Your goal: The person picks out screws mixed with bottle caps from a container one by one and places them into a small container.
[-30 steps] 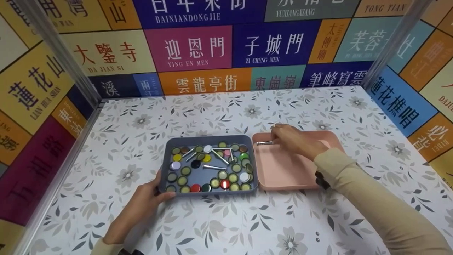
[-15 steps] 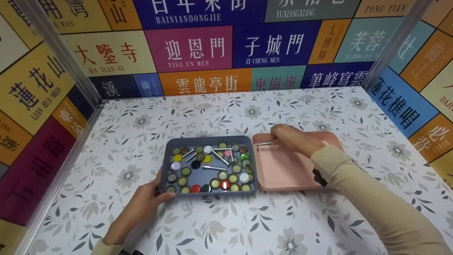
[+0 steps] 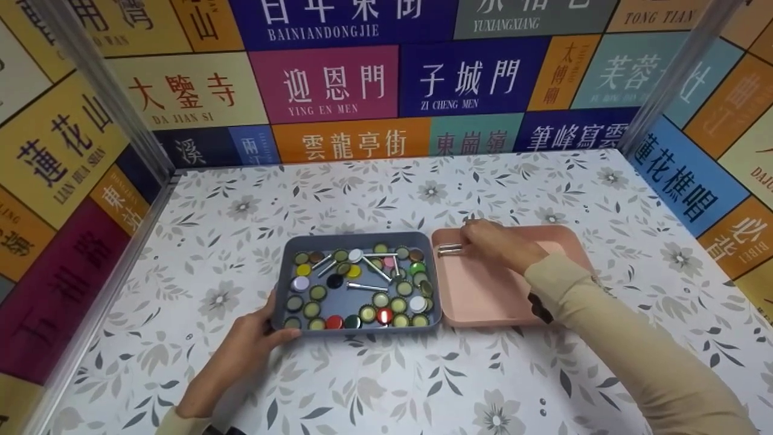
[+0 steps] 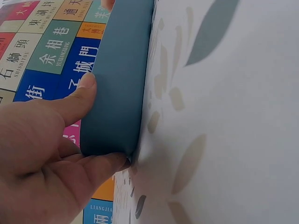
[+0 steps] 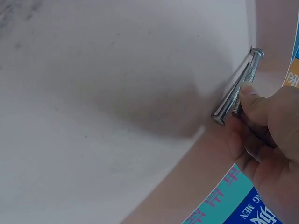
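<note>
A blue-grey tray point(image 3: 356, 336) holds several bottle caps point(image 3: 384, 315) of mixed colours, and several silver bolts point(image 3: 367, 287) lie among them. My left hand point(image 3: 256, 329) grips this tray by its near left corner; in the left wrist view the thumb lies on its side wall point(image 4: 119, 84). My right hand point(image 3: 498, 241) is over the far left corner of a pink tray point(image 3: 483, 296). In the right wrist view its thumb and fingers pinch a threaded bolt point(image 5: 252, 70). A second bolt point(image 5: 229, 103) lies alongside it in the corner, head pointing the opposite way.
Both trays stand side by side on a table point(image 3: 362, 386) with a white floral cover. A back wall point(image 3: 338, 84) of coloured name panels and side walls point(image 3: 703, 181) enclose the table. Metal posts point(image 3: 682, 72) rise at the corners.
My right hand has shifted slightly nearer in the pink tray. Two bolts now show at its fingertips, where one showed before. My left hand has stayed on the blue-grey tray.
</note>
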`<state>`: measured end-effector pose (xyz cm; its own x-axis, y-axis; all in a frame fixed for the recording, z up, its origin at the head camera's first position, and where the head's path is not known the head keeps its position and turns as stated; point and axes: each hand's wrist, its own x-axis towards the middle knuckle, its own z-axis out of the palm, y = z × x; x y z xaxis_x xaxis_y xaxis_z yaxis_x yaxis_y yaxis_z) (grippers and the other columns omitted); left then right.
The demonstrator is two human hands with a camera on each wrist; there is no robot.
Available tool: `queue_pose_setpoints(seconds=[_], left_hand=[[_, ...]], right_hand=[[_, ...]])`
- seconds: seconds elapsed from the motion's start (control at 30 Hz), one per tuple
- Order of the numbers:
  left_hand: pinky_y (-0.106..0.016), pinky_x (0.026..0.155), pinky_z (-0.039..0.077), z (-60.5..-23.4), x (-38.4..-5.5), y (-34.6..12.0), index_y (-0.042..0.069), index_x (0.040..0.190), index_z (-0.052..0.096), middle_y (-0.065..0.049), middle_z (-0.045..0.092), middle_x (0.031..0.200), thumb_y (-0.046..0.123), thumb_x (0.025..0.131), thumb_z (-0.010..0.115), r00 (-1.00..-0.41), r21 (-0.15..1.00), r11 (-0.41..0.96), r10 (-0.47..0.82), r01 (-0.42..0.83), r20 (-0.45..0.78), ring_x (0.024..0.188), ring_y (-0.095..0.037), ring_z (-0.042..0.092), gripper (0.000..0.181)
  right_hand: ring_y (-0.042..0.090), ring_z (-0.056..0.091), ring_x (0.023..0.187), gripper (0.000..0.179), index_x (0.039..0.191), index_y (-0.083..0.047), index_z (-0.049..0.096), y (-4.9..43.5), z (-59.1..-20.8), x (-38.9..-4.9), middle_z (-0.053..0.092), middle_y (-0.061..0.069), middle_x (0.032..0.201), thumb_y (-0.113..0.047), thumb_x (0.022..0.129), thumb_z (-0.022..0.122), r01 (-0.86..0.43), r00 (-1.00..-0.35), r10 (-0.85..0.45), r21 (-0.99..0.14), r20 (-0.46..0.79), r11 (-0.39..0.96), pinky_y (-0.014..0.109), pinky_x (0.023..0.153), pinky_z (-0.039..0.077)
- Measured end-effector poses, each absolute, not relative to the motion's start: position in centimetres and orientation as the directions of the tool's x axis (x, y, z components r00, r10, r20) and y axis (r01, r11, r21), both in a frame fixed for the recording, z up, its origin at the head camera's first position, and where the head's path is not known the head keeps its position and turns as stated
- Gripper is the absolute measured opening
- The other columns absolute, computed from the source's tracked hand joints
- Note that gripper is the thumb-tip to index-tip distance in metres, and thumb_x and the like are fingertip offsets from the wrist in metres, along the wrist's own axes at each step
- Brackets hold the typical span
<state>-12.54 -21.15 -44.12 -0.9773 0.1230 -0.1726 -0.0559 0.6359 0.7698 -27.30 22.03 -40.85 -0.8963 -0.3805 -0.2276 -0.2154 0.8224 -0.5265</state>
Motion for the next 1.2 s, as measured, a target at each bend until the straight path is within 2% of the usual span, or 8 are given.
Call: queue_pose_setpoints(seconds=[0.03,0.1,0.2,0.37,0.9,1.2], left_hand=[[-0.042,0.105,0.048,-44.13,-12.54,-21.15,0.000,0.157,0.019,-0.020,0.061,0.139,0.028,0.093,0.072,-0.977,0.771,0.634,0.123,-0.056,-0.172,0.121,-0.025,0.064,0.088],[-0.042,0.104,0.048,-44.16,-12.55,-21.16,0.001,0.157,0.020,-0.020,0.061,0.139,0.028,0.092,0.072,-0.978,0.771,0.635,0.123,-0.054,-0.169,0.120,-0.025,0.065,0.087],[-0.040,0.101,0.050,-44.18,-12.54,-21.16,0.000,0.157,0.020,-0.020,0.063,0.137,0.028,0.092,0.072,-0.977,0.767,0.639,0.122,-0.057,-0.174,0.119,-0.025,0.066,0.087],[-0.035,0.095,0.052,-44.09,-12.50,-21.14,-0.002,0.156,0.019,-0.020,0.064,0.135,0.029,0.093,0.072,-0.975,0.757,0.650,0.113,-0.072,-0.190,0.116,-0.023,0.066,0.089],[-0.038,0.099,0.051,-44.10,-12.53,-21.13,-0.001,0.156,0.019,-0.021,0.062,0.138,0.028,0.093,0.072,-0.976,0.762,0.644,0.117,-0.066,-0.184,0.120,-0.025,0.065,0.087],[-0.034,0.097,0.051,-44.23,-12.69,-21.27,0.000,0.157,0.020,-0.020,0.064,0.135,0.027,0.092,0.073,-0.974,0.778,0.623,0.116,-0.081,-0.194,0.116,-0.022,0.066,0.088]], right_hand=[[0.020,0.050,0.074,0.018,0.080,-0.007,0.062,22.06,-41.17,-27.70,0.060,0.009,0.083,-0.013,0.095,0.053,-0.331,-0.883,-0.442,-0.455,-0.160,0.826,0.031,0.066,0.041],[0.019,0.053,0.071,0.017,0.079,-0.004,0.067,22.03,-41.48,-28.12,0.066,0.011,0.082,-0.006,0.094,0.058,-0.439,-0.857,-0.505,-0.368,-0.104,0.820,0.031,0.064,0.044],[0.020,0.055,0.068,0.013,0.078,-0.003,0.071,22.06,-41.76,-28.37,0.069,0.013,0.079,-0.002,0.090,0.064,-0.525,-0.826,-0.562,-0.293,-0.053,0.799,0.031,0.062,0.047],[0.020,0.054,0.067,0.013,0.077,-0.003,0.069,22.11,-41.94,-28.32,0.068,0.012,0.076,-0.001,0.088,0.064,-0.518,-0.829,-0.557,-0.306,-0.050,0.799,0.031,0.062,0.046],[0.018,0.053,0.064,0.017,0.072,-0.004,0.069,22.19,-42.00,-28.36,0.069,0.012,0.073,0.001,0.087,0.062,-0.534,-0.824,-0.567,-0.306,-0.023,0.788,0.029,0.059,0.046],[0.019,0.054,0.067,0.015,0.079,-0.001,0.073,22.07,-41.51,-28.22,0.070,0.016,0.078,0.001,0.090,0.063,-0.519,-0.837,-0.548,-0.302,-0.013,0.800,0.032,0.063,0.047]])
